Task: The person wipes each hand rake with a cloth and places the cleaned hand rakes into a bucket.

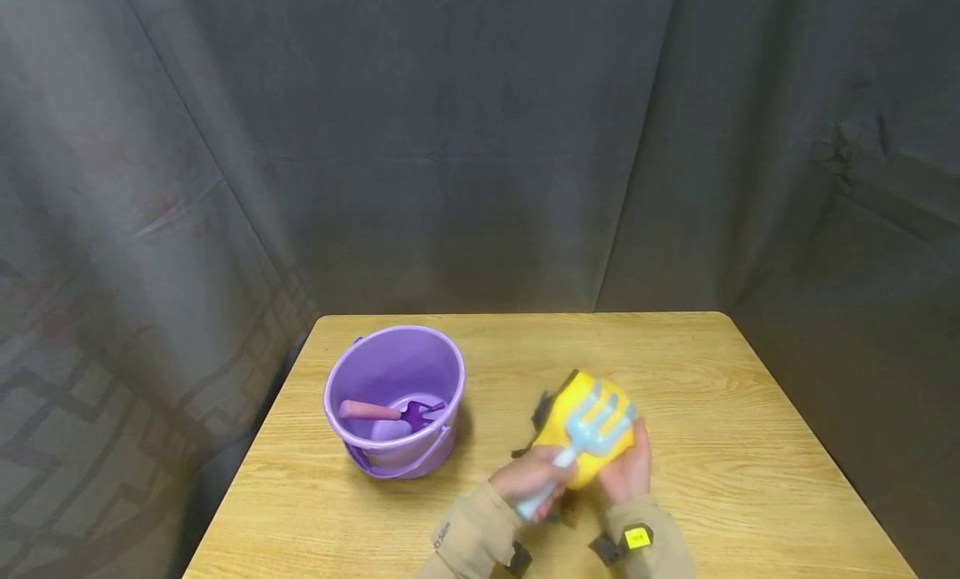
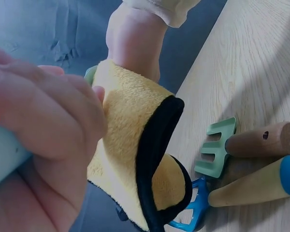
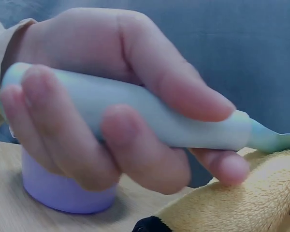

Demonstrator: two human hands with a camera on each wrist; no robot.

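Note:
My left hand [image 1: 528, 477] grips the pale handle [image 3: 193, 128] of a light blue toy hand rake [image 1: 592, 425]; its curled fingers show in the right wrist view. The tines lie against a fuzzy yellow cloth [image 2: 125, 101] with black edging. My right hand [image 1: 630, 471] holds this cloth from behind and below, so most of its fingers are hidden. In the left wrist view, a green rake [image 2: 217, 147] with a brown handle and a blue rake [image 2: 198, 205] with a tan handle lie on the table under the cloth.
A purple bucket [image 1: 401, 462] stands on the left of the wooden table [image 1: 750, 446]. Inside it lie a purple tool with a pink handle [image 1: 367, 410] and other purple pieces. Grey curtains [image 1: 465, 146] hang behind and beside the table.

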